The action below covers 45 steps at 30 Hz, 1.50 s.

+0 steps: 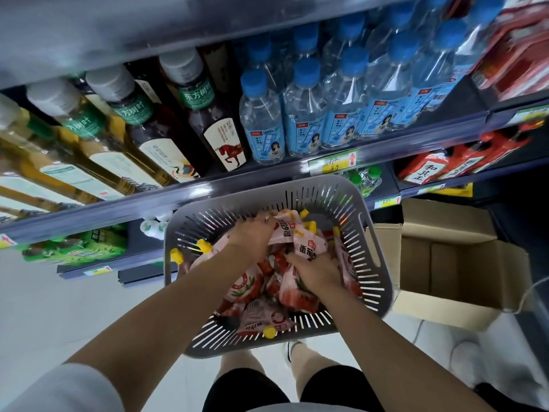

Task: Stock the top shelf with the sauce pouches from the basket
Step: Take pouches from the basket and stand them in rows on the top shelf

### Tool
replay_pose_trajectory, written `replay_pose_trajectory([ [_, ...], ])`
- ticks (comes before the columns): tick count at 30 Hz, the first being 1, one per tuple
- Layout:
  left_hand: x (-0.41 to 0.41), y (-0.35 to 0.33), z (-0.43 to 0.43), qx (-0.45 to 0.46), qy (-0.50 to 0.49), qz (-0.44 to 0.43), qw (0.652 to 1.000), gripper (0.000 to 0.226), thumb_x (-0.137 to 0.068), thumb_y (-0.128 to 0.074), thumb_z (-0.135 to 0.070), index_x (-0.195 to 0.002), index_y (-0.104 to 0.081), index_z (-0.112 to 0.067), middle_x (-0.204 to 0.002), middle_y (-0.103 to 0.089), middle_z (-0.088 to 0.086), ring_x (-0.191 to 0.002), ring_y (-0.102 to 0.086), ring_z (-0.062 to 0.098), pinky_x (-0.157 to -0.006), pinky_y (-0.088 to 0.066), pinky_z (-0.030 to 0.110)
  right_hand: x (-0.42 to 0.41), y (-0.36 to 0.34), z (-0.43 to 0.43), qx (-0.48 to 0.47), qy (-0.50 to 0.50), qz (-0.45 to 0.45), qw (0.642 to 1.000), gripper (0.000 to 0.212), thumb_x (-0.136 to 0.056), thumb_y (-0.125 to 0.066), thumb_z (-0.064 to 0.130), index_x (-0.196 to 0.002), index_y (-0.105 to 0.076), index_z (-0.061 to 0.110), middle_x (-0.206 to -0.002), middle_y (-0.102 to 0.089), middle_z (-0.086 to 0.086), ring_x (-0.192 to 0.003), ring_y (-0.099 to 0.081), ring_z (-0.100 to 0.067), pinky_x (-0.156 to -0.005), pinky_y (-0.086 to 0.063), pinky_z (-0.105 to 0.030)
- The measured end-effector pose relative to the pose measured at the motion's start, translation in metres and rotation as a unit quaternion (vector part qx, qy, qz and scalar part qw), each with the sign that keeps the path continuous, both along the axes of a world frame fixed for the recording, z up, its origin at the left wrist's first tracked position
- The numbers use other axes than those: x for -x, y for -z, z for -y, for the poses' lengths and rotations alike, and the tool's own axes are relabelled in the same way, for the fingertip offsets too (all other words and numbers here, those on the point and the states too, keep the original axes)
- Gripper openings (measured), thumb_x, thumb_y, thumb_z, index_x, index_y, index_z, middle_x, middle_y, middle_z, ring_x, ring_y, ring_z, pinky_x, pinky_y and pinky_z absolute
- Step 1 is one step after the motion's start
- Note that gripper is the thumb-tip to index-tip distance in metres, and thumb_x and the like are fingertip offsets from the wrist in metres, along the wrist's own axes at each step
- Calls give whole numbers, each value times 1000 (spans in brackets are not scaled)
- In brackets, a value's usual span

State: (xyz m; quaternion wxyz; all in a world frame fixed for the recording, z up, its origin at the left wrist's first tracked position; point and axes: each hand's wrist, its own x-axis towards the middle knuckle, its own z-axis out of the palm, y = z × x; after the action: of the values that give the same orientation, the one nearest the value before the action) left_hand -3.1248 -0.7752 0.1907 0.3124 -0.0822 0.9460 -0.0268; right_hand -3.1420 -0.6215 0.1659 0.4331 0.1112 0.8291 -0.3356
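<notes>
Both your hands are down in the grey basket [378, 251], just below the shelf edge with the water bottles [303, 114] and tea bottles [142, 120]. Your left hand [255, 237] curls its fingers round one of the sauce pouches [261, 318] near the far wall. Your right hand [316, 272] grips another one mid-pile, fingertips hidden underneath. The remaining pouches lie heaped in the basket, yellow caps showing. An open cardboard box [463, 263] stands right beside it.

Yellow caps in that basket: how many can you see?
6 yellow caps: two by the left wall, three toward the far right, one at the near rim of the basket. More may hide under the pouches and hands.
</notes>
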Motion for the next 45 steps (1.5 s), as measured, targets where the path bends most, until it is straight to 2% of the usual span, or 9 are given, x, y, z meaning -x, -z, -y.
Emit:
replay_pose_trajectory([
  [5,7,-31,-13,28,68,-61,995,53,-90,-57,-29,-137,-43,-10,-134,-47,11,-115,-53,29,-99,-37,40,4,1,-2,19,64,-6,998,70,-55,-64,63,-106,-64,15,-107,-64,-8,-96,-58,-26,-80,-46,-30],
  [8,-5,-50,-30,79,71,-80,991,50,-88,-56,-18,-135,-43,-6,-133,-46,15,-117,-51,32,-100,-34,41,4,-2,-4,11,45,1,999,69,-59,-69,60,-111,-62,15,-112,-62,-10,-100,-59,-28,-82,-46,-31],
  [12,-37,-43,-41,120,27,-18,992,55,-90,-53,-15,-138,-33,0,-138,-38,22,-119,-48,37,-96,-39,47,-4,-6,-1,-16,-32,-5,999,89,-42,-62,71,-112,-60,16,-115,-59,-10,-98,-59,-27,-79,-49,-31],
  [16,-64,-13,-26,61,-52,42,996,77,-84,-63,-34,-143,-24,-4,-143,-31,18,-129,-34,36,-105,-34,52,-7,-5,2,-50,-83,-15,995,102,-55,-67,67,-133,-42,6,-128,-50,-15,-112,-54,-32,-86,-46,-32],
  [20,-73,2,-9,-56,-199,1,978,99,-74,-58,-64,-146,-14,-14,-147,-25,11,-135,-27,36,-107,-30,56,-6,0,9,-77,-103,-36,991,110,-60,-75,57,-142,-26,3,-137,-38,-17,-123,-45,-34,-97,-45,-36],
  [26,-70,9,10,-140,-282,9,949,125,-59,-77,-62,-150,-2,-21,-148,-18,11,-138,-17,38,-110,-28,53,-13,3,10,-106,-182,-19,977,143,-57,-84,51,-147,16,3,-154,-3,-19,-140,-20,-39,-111,-30,-40],
  [32,-65,0,17,-147,-284,60,946,132,-56,-82,-56,-151,1,-21,-150,-17,12,-138,-20,41,-112,-28,51,-10,-5,7,-100,-180,-45,977,131,-62,-83,41,-148,10,4,-151,-11,-21,-136,-29,-39,-107,-36,-39],
  [36,-65,-12,22,-123,-261,16,957,116,-57,-76,-59,-148,-17,-16,-143,-35,14,-131,-35,34,-105,-38,47,-12,-27,11,-106,-131,-124,978,127,-61,-81,49,-148,2,7,-147,-15,-23,-136,-24,-40,-106,-32,-46],
  [45,-112,-104,63,-125,-245,-208,939,117,-53,-76,-70,-144,-27,-16,-141,-34,11,-133,-32,34,-102,-41,49,-54,-118,53,-96,-70,-325,938,127,-62,-76,58,-150,4,12,-146,-21,-21,-132,-26,-41,-106,-31,-53],
])
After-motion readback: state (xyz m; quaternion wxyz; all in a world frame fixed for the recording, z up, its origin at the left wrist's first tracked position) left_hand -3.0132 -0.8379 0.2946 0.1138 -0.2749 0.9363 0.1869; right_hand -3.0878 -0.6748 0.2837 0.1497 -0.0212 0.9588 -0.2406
